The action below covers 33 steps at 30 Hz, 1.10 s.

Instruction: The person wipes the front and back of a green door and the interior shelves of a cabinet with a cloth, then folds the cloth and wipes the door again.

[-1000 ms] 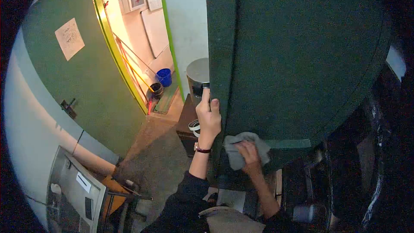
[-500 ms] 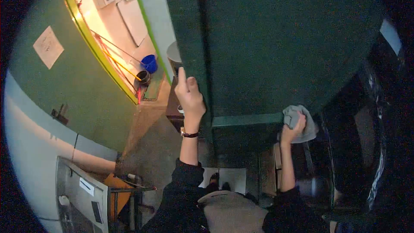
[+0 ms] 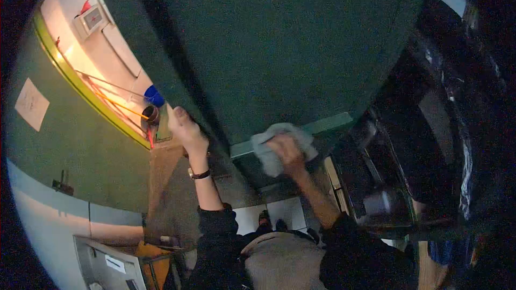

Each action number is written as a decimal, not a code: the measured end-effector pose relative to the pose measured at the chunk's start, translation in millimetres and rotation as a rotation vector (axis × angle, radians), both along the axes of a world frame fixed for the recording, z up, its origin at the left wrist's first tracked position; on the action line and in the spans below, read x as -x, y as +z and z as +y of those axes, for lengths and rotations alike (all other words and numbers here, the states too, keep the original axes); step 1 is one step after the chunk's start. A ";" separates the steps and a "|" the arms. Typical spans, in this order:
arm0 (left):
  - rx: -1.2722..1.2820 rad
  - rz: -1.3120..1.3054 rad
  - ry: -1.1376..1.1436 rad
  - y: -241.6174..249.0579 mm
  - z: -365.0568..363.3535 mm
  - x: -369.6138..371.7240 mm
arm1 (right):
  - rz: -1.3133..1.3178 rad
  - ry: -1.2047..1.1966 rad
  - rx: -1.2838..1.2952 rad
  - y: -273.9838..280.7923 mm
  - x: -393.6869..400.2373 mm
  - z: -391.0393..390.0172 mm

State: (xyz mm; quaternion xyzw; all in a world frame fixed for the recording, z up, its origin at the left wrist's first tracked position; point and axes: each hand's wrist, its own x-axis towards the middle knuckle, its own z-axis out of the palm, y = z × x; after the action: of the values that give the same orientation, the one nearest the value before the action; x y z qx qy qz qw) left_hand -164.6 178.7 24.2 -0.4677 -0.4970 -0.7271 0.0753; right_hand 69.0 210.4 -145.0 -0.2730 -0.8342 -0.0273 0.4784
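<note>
A large dark green panel [image 3: 279, 48] fills the upper middle of the head view, with a narrow ledge [image 3: 330, 123] along its lower part. My right hand [image 3: 287, 153] presses a crumpled grey cloth [image 3: 263, 147] against this ledge, near its left half. At the panel's left edge is my left hand [image 3: 188, 133], its thumb and a finger pointing up and its other fingers partly hidden. It appears to grip that edge.
To the left stand a green wall with a paper sheet [image 3: 32, 104] and a lit doorway holding a blue bucket [image 3: 154, 95] and long-handled tools. Dark, shiny wrapped items [image 3: 387, 198] stand at right. A grey cabinet [image 3: 107, 263] is at lower left.
My right hand has slid the cloth leftward along the ledge. The view has shifted, so the panel looks tilted. My left hand stays at the panel's left edge.
</note>
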 end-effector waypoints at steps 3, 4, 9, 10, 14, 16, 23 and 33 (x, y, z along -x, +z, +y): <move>0.030 -0.072 -0.054 -5.2 1.0 4.5 | 0.140 -0.274 0.056 -55.0 -77.4 69.8; 0.043 -0.109 -0.079 -7.3 0.1 6.0 | 0.152 -0.335 0.368 -100.0 -111.4 105.6; -0.121 -0.172 -0.141 -1.1 8.0 -5.1 | 0.190 -0.608 -0.086 -14.5 -140.3 69.5; -0.110 -0.156 -0.125 -0.9 7.6 -5.0 | 0.363 -0.510 -0.055 -6.3 -120.6 56.9; 0.001 -0.100 -0.040 2.0 -1.3 -3.2 | 0.723 -0.675 0.133 -0.5 -43.3 30.6; 0.027 -0.096 -0.015 0.0 -1.0 -0.9 | 0.680 -0.763 0.269 -50.6 -19.2 25.1; -0.095 -0.126 -0.074 1.4 6.7 -4.0 | 1.443 -0.372 0.838 35.1 -25.6 11.5; -0.013 -0.144 -0.064 -4.5 -0.1 1.5 | 2.067 0.096 1.112 18.7 -21.1 2.2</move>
State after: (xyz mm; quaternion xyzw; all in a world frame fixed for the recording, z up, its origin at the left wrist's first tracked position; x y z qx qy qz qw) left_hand -166.1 178.6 19.8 -0.4292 -0.4815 -0.7640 0.0191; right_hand 90.1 212.5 -126.3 -0.3050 0.0442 0.5935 0.7435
